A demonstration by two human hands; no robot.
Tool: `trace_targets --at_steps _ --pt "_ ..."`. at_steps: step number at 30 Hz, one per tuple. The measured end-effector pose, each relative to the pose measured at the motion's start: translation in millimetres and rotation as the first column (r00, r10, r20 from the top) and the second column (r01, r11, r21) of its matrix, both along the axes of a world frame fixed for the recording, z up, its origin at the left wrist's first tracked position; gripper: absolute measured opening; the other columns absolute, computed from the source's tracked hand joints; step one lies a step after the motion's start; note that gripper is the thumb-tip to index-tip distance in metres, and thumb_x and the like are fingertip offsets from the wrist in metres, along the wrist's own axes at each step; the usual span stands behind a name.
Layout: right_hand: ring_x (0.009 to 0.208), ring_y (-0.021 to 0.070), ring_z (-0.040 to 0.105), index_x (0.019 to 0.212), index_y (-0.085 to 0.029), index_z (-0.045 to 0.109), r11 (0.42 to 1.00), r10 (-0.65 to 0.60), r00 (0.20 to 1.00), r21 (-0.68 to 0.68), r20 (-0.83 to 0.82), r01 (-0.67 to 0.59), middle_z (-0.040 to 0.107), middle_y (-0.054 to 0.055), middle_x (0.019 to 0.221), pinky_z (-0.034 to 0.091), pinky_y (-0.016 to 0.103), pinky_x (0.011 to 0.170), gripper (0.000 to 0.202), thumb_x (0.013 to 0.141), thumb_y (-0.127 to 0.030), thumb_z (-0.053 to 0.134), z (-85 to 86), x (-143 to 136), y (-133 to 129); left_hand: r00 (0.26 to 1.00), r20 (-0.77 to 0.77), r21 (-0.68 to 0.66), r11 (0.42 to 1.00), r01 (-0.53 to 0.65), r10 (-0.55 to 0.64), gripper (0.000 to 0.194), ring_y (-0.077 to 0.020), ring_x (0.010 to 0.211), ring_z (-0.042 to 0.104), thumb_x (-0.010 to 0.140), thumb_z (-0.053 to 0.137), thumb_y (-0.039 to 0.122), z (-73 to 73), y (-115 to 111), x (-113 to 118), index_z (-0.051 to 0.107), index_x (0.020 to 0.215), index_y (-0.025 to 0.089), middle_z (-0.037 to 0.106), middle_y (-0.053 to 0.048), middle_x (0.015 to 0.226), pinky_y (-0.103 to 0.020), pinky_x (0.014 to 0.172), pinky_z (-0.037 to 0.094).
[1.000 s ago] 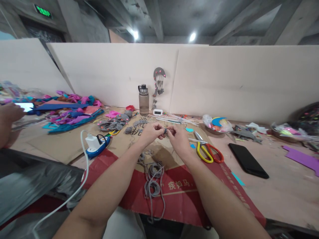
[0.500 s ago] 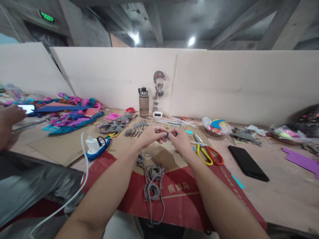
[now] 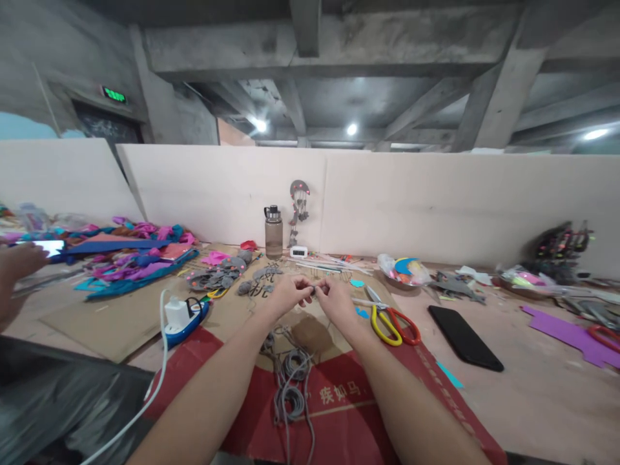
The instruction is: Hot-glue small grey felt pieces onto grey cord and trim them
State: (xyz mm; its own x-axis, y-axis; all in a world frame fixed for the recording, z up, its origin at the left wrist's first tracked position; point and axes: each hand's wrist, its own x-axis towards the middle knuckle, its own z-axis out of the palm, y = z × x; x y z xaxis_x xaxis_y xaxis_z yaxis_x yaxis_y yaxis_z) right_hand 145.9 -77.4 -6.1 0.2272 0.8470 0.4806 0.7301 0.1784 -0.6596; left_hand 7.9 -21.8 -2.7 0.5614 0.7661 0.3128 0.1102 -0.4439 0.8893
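My left hand (image 3: 289, 294) and my right hand (image 3: 334, 299) meet over the middle of the cardboard sheet, fingertips pinched together. Between them is a small dark grey piece (image 3: 312, 290), mostly covered by the fingers, so its kind is unclear. Below the hands, coils of grey cord (image 3: 296, 365) lie on the red part of the cardboard (image 3: 339, 420), loose ends trailing toward me. Scissors (image 3: 387, 323) with one yellow and one red handle lie just right of my right hand, blades partly apart.
A water bottle (image 3: 274, 234) and a small white clock (image 3: 298, 252) stand near the white partition (image 3: 217, 194). A black phone (image 3: 465, 337) lies at right, a blue power strip (image 3: 186, 326) at left. Grey felt pieces (image 3: 217, 274) are piled left. Another person's hand (image 3: 19, 271) holds a lit phone.
The camera has tilted upward, so the table sits lower in view. My hands stay together, their fingers drawn closer around the small piece, which shows less now.
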Motion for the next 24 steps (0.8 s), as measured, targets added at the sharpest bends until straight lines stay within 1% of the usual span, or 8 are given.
trace_targets --at_steps 3,9,12,15,17,20,22,24 --pt "0.060 0.0128 0.049 0.073 -0.016 0.058 0.999 0.044 0.999 0.024 -0.031 -0.043 0.056 0.000 0.064 0.034 0.024 0.057 0.011 0.078 -0.021 0.050 -5.4 -1.6 3.2 0.997 0.005 0.056 0.995 -0.082 0.081 0.013 -0.0093 0.045 0.054 0.072 0.057 0.024 -6.7 5.1 2.0 0.063 0.072 0.012 0.061 -0.001 0.055 -0.019 0.042 0.044" --pt "0.060 0.0146 0.051 0.098 -0.013 0.059 0.996 0.083 0.995 0.039 -0.052 -0.081 0.056 -0.001 0.062 0.039 0.026 0.062 0.024 0.077 -0.023 0.053 -14.4 -5.5 6.4 0.957 0.103 0.047 0.960 -0.277 0.271 0.011 -0.0102 0.045 0.054 0.070 0.055 0.024 -14.0 19.2 -0.8 0.061 0.073 0.015 0.060 0.001 0.054 -0.020 0.042 0.043" --pt "0.069 0.0159 0.055 0.084 -0.016 0.063 0.993 0.113 0.994 0.037 0.000 -0.113 0.062 0.003 0.072 0.040 0.027 0.067 0.014 0.077 -0.021 0.052 -12.2 -6.9 3.1 0.915 0.123 0.086 0.915 -0.395 0.384 0.012 -0.0107 0.045 0.055 0.070 0.054 0.023 -15.0 28.8 -8.1 0.061 0.075 0.016 0.061 0.001 0.055 -0.020 0.042 0.042" --pt "0.072 0.0165 0.056 0.073 -0.017 0.064 0.983 0.170 0.985 0.066 0.033 -0.172 0.064 0.003 0.074 0.040 0.028 0.070 0.017 0.079 -0.023 0.049 -6.6 -10.6 -2.7 0.868 0.149 0.069 0.870 -0.488 0.474 0.013 -0.0103 0.042 0.052 0.071 0.053 0.024 -17.0 40.6 -17.1 0.062 0.076 0.016 0.061 0.001 0.055 -0.020 0.041 0.039" --pt "0.073 0.0166 0.057 0.074 -0.017 0.064 0.974 0.209 0.978 0.093 0.011 -0.209 0.065 0.003 0.074 0.040 0.028 0.071 0.020 0.081 -0.027 0.048 -3.4 -14.3 -6.2 0.831 0.185 0.006 0.845 -0.535 0.525 0.014 -0.0109 0.041 0.052 0.072 0.053 0.026 -19.5 49.6 -23.2 0.062 0.077 0.016 0.060 0.001 0.055 -0.020 0.039 0.037" --pt "0.070 0.0150 0.055 0.074 -0.017 0.065 0.957 0.279 0.956 0.105 -0.086 -0.270 0.063 0.001 0.070 0.039 0.027 0.069 0.023 0.081 -0.032 0.049 0.0 -19.3 -9.1 0.771 0.339 -0.138 0.839 -0.526 0.539 0.014 -0.0138 0.052 0.060 0.068 0.058 0.029 -24.3 63.1 -31.5 0.062 0.074 0.016 0.064 -0.001 0.062 -0.021 0.043 0.041" --pt "0.059 0.0121 0.049 0.076 -0.017 0.065 0.948 0.318 0.925 0.083 -0.210 -0.307 0.057 -0.001 0.062 0.037 0.025 0.060 0.024 0.080 -0.036 0.050 2.5 -20.6 -10.4 0.694 0.432 -0.307 0.817 -0.487 0.576 0.015 -0.0150 0.055 0.061 0.064 0.062 0.028 -26.9 70.4 -36.3 0.062 0.072 0.016 0.063 -0.001 0.062 -0.021 0.043 0.042" --pt "0.048 0.0090 0.038 0.079 -0.016 0.064 0.930 0.358 0.861 0.052 -0.361 -0.364 0.046 -0.005 0.053 0.031 0.022 0.049 0.028 0.080 -0.040 0.051 7.0 -20.3 -13.2 0.641 0.462 -0.388 0.790 -0.476 0.613 0.016 -0.0144 0.057 0.062 0.065 0.061 0.029 -28.3 75.3 -40.5 0.061 0.073 0.015 0.063 -0.001 0.062 -0.020 0.044 0.042"
